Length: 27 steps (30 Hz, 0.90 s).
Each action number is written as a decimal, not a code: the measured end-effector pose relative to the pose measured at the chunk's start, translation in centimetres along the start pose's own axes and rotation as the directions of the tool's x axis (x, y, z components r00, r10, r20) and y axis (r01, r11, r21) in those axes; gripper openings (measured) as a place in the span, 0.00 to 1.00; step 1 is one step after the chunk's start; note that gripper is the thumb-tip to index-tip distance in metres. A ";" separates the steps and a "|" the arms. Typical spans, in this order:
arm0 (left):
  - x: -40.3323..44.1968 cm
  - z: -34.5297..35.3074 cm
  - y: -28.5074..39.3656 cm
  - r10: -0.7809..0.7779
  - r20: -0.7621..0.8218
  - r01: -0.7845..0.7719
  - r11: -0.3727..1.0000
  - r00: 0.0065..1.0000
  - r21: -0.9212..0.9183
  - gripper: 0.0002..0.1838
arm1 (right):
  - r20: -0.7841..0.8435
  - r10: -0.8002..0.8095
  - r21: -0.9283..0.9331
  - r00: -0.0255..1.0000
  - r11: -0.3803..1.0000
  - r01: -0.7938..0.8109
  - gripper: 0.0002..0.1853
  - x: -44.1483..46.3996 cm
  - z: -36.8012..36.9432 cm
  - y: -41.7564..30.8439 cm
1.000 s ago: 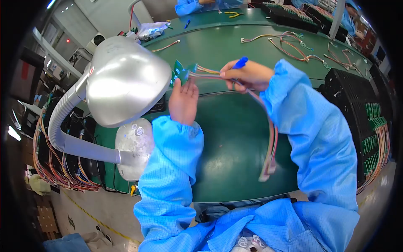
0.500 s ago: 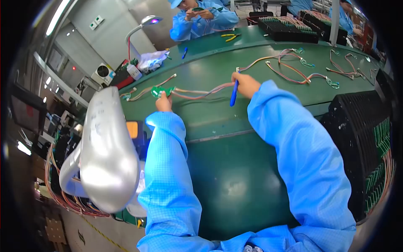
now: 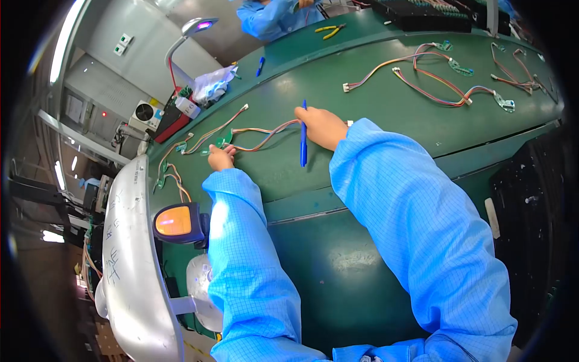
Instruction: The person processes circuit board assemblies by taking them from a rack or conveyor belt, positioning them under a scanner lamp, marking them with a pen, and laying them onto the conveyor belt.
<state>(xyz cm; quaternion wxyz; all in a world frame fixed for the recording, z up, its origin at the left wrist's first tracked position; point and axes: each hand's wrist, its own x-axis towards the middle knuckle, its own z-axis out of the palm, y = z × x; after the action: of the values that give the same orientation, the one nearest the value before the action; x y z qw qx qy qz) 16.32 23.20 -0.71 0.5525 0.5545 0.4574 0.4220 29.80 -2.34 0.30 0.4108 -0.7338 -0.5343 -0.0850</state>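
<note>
Green-topped bench (image 3: pixel 277 181), clock positions from the circuit board (image 3: pixel 225 137). Board sits at the left hand's (image 3: pixel 222 158) fingertips; left is pinching its near edge, can't tell if it's clear of the bench. Multicolour wire harness (image 3: pixel 265 142) runs off the board to 3 o'clock, into the right hand (image 3: pixel 324 128). Right is clenched round a blue pen (image 3: pixel 303 145), harness wires meeting the same fingers; white connector (image 3: pixel 350 123) pokes out past them. More harness pieces (image 3: pixel 175 175) at 8 to 9. Clear plastic bag (image 3: pixel 212 86) at 12, yellow-handled pliers (image 3: pixel 329 32) between 1 and 2, a larger harness group (image 3: pixel 443 84) between 2 and 3. Orange-windowed scanner (image 3: pixel 175 222) at 7, silver lamp head (image 3: pixel 132 259) beyond. Co-worker's blue sleeve (image 3: pixel 265 19) at 1.
</note>
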 end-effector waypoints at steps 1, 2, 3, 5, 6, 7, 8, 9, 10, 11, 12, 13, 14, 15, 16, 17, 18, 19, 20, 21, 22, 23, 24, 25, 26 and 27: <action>0.3 -0.4 -0.1 -0.042 -0.042 0.037 0.993 0.998 -0.114 0.21 | 0.017 -0.010 -0.011 1.000 1.000 0.011 0.06 0.3 0.5 -0.5; 0.5 -0.8 -0.3 -0.086 -0.078 0.066 0.971 0.993 -0.229 0.21 | 0.033 -0.021 -0.024 0.999 0.999 0.021 0.07 0.5 1.0 -1.0; 0.5 -1.2 -0.4 -0.094 -0.052 0.072 0.943 0.994 -0.325 0.18 | 0.048 -0.033 -0.038 0.998 0.999 0.035 0.08 0.9 1.5 -1.4; 0.6 -1.5 -0.7 -0.095 0.041 0.103 0.879 0.995 -0.465 0.15 | 0.020 -0.086 -0.040 0.996 0.995 0.086 0.09 1.3 2.5 -2.5; 0.3 -1.5 -0.5 -0.089 0.087 0.122 0.839 0.992 -0.531 0.14 | 0.004 -0.113 -0.042 0.994 0.993 0.113 0.10 1.5 3.1 -2.9; 0.0 -1.1 -0.4 -0.088 0.069 0.111 0.841 0.994 -0.529 0.14 | 0.018 -0.108 -0.065 0.994 0.992 0.109 0.09 1.8 3.6 -3.4; -0.4 -0.7 -0.2 -0.102 0.080 0.129 0.817 0.992 -0.562 0.15 | 0.020 -0.112 -0.100 0.993 0.988 0.114 0.08 1.9 4.0 -3.7; -0.6 -0.4 -0.2 -0.118 0.094 0.151 0.790 0.989 -0.595 0.16 | 0.025 -0.114 -0.136 0.993 0.984 0.116 0.08 1.8 4.2 -4.1; -1.8 0.0 0.1 -0.136 0.110 0.175 0.758 0.985 -0.628 0.16 | 0.031 -0.116 -0.176 0.993 0.977 0.119 0.07 1.7 4.1 -4.5; -3.1 0.6 0.5 -0.140 0.071 0.153 0.766 0.988 -0.624 0.19 | 0.032 -0.117 -0.202 0.993 0.972 0.121 0.06 1.6 3.8 -4.8; -4.2 1.0 0.8 -0.110 0.011 0.097 0.811 0.994 -0.577 0.20 | 0.034 -0.115 -0.232 0.993 0.965 0.120 0.06 1.5 3.1 -5.1; -5.4 1.6 1.3 -0.077 -0.040 0.044 0.848 0.996 -0.527 0.21 | 0.035 -0.113 -0.269 0.993 0.956 0.118 0.06 1.2 2.3 -5.2; -6.7 2.4 1.8 -0.041 -0.085 -0.005 0.880 0.996 -0.476 0.22 | 0.024 -0.136 -0.284 0.990 0.949 0.137 0.06 0.9 1.1 -5.2; -8.6 2.9 2.7 0.024 -0.111 -0.071 0.892 0.994 -0.447 0.21 | 0.014 -0.159 -0.300 0.987 0.941 0.156 0.06 0.6 -0.3 -5.5; -10.4 3.1 3.2 0.050 -0.055 -0.068 0.900 0.997 -0.430 0.22 | 0.004 -0.185 -0.318 0.983 0.932 0.177 0.07 0.3 -1.8 -5.9; -12.1 3.3 3.6 0.077 0.001 -0.070 0.906 0.997 -0.417 0.23 | 0.087 -0.192 -0.390 0.978 0.896 0.211 0.07 0.2 -3.6 -6.1; -13.9 3.4 4.0 0.103 0.054 -0.072 0.913 0.993 -0.403 0.24 | 0.171 -0.188 -0.455 0.967 0.856 0.247 0.07 0.2 -5.5 -6.2; -16.0 3.6 4.4 0.109 0.079 -0.068 0.910 0.991 -0.409 0.22 | 0.256 -0.170 -0.509 0.952 0.813 0.282 0.07 0.0 -7.6 -6.7; -18.0 3.6 4.6 0.150 0.154 -0.076 0.910 0.977 -0.408 0.21 | 0.301 -0.111 -0.566 0.947 0.779 0.271 0.07 -0.3 -9.8 -7.2; -20.0 3.5 4.6 0.191 0.230 -0.083 0.909 0.954 -0.408 0.20 | 0.338 -0.044 -0.621 0.940 0.740 0.259 0.07 -0.7 -12.5 -8.2; -22.4 3.4 4.9 0.231 0.307 -0.090 0.907 0.923 -0.412 0.18 | 0.369 0.028 -0.675 0.929 0.695 0.247 0.07 -1.1 -15.1 -9.4; -26.0 2.6 6.3 0.281 0.413 -0.119 0.919 0.866 -0.376 0.14 | 0.363 0.070 -0.726 0.929 0.646 0.235 0.07 -1.7 -17.7 -11.1; -29.0 1.8 7.0 0.384 0.509 -0.199 0.903 0.770 -0.381 0.11 | 0.354 0.115 -0.775 0.928 0.591 0.222 0.07 -2.3 -20.3 -12.7; -31.7 0.8 7.7 0.475 0.594 -0.274 0.875 0.650 -0.399 0.08 | 0.314 0.098 -0.825 0.944 0.521 0.220 0.07 -2.8 -22.5 -13.8; -34.4 -0.8 9.0 0.525 0.652 -0.325 0.851 0.547 -0.412 0.07 | 0.278 0.086 -0.869 0.957 0.448 0.211 0.07 -3.5 -24.5 -14.6; -37.2 -2.7 10.6 0.567 0.703 -0.368 0.821 0.430 -0.437 0.06 | 0.256 0.075 -0.876 0.964 0.441 0.198 0.06 -3.8 -26.9 -15.6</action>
<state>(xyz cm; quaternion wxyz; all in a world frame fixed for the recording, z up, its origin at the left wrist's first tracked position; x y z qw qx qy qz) 5.72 -12.07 11.38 0.6144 0.7243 -0.0685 0.3054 23.38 -22.34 23.54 -0.1148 -0.8238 -0.4833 -0.2732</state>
